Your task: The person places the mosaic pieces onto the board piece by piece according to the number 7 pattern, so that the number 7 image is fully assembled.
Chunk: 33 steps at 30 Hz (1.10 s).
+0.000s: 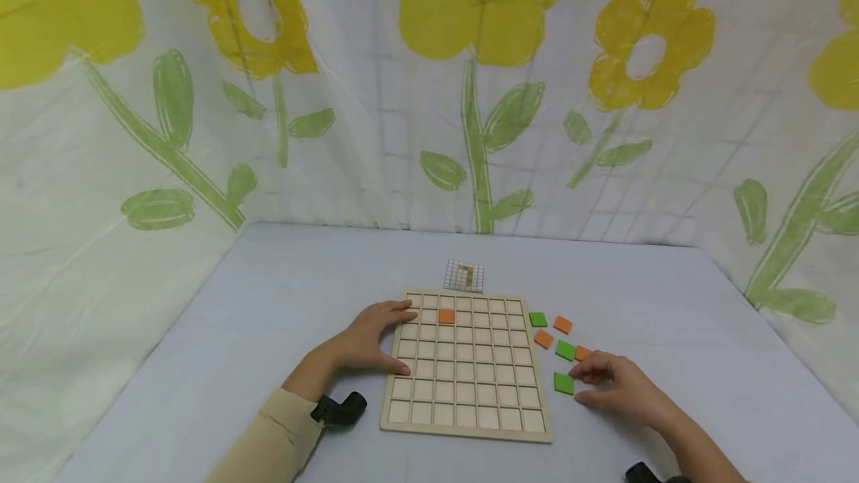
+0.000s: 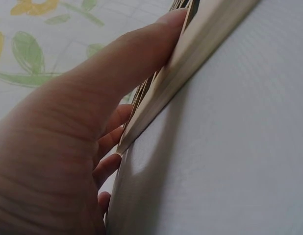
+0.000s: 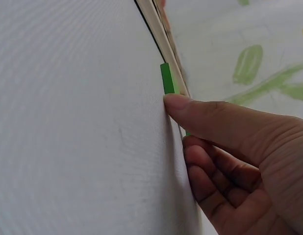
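Note:
A wooden grid board (image 1: pixel 466 434) lies flat on the table, with one orange tile (image 1: pixel 446 316) in a cell of its second row. My left hand (image 1: pixel 365 338) rests at the board's left edge, thumb and fingers spread along the rim (image 2: pixel 164 88); the thumb lies on top. Right of the board, my right hand (image 1: pixel 620 390) has thumb and curled fingers at the right side of a green tile (image 1: pixel 563 383), which is flat on the table. In the right wrist view the thumb touches a green tile (image 3: pixel 167 78); the far fingertip contact is partly hidden.
Beyond the board's far edge lies a small printed grid card (image 1: pixel 464 276). Several loose tiles lie right of the board, among them a green tile (image 1: pixel 538 320) and an orange tile (image 1: pixel 563 325). A flower-printed curtain (image 1: pixel 429 192) borders the white table (image 1: pixel 322 259).

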### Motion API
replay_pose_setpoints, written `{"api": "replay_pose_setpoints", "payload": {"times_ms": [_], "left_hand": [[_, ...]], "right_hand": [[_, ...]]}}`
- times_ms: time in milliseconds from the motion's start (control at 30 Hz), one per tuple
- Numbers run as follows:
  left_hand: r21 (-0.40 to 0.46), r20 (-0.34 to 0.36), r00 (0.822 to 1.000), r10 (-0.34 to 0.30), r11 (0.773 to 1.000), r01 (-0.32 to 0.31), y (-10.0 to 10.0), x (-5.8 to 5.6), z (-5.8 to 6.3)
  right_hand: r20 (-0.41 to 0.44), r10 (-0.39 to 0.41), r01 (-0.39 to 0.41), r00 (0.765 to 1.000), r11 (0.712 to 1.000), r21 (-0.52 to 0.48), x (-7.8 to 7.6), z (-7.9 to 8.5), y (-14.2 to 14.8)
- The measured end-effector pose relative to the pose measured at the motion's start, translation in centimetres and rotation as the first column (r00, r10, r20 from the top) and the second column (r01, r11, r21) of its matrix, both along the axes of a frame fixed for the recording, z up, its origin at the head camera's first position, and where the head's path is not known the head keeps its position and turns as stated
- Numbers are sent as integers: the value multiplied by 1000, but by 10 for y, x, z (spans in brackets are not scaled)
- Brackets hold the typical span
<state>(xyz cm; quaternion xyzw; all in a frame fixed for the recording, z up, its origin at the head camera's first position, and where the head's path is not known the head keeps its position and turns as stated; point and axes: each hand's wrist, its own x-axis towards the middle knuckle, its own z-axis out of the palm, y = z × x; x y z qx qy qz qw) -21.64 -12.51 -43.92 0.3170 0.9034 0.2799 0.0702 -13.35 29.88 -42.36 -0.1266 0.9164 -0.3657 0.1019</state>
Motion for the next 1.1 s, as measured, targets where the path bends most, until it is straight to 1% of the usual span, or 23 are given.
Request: {"api": "replay_pose_setpoints", "payload": {"times_ms": [133,333,433,600,733,933,1100], "left_hand": [[7,5,1000,-12,1000,12,1,-1,-2],[1,3,1000,-10,1000,10,2,0,-4],[1,4,1000,-8,1000,8,1,0,-3],[2,-9,1000,-11,1000,11,1,0,-3],[0,-17,1000,-14,1000,14,0,0,-3],[8,-10,1000,-18,1000,18,-1,0,-2],[11,-6,1000,-20,1000,20,0,-1,-1]], "right_hand": [[-10,-2,2,1000,1000,14,1,-1,1],[-96,-14,16,995,1000,16,1,-6,-3],[-100,-9,11,995,1000,18,1,-6,-5],[-68,23,-22,997,1000,21,-3,1,-5],[-49,60,-60,997,998,-2,-8,8,-6],[-103,78,-79,992,997,-8,-15,16,-10],[-108,90,-93,990,995,-29,-18,20,-14]]}}
